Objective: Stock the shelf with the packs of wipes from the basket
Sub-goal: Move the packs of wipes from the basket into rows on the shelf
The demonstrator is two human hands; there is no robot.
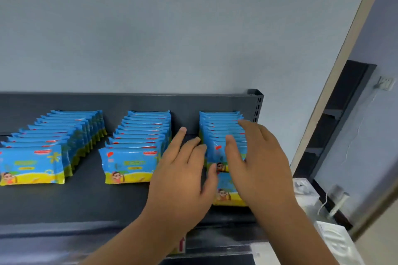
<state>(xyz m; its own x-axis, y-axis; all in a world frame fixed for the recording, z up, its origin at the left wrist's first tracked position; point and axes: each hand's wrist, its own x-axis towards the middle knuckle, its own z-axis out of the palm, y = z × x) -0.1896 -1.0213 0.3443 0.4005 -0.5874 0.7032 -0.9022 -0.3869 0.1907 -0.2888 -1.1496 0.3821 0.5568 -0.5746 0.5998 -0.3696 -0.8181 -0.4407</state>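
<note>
Three rows of blue and yellow wipe packs stand on the dark grey shelf (86,196): a left row (53,146), a middle row (137,148) and a right row (221,127). My left hand (183,174) has straight fingers at the left side of the right row, thumb touching the front pack (226,191). My right hand (258,161) lies flat with spread fingers over the front packs of that row. Both hands partly hide these packs. The basket is not in view.
A grey back panel (129,103) and a slotted upright (257,103) bound the shelf at the rear and right. Another dark shelving unit (336,118) stands further right by a pale wall. White objects (336,241) sit low at the right.
</note>
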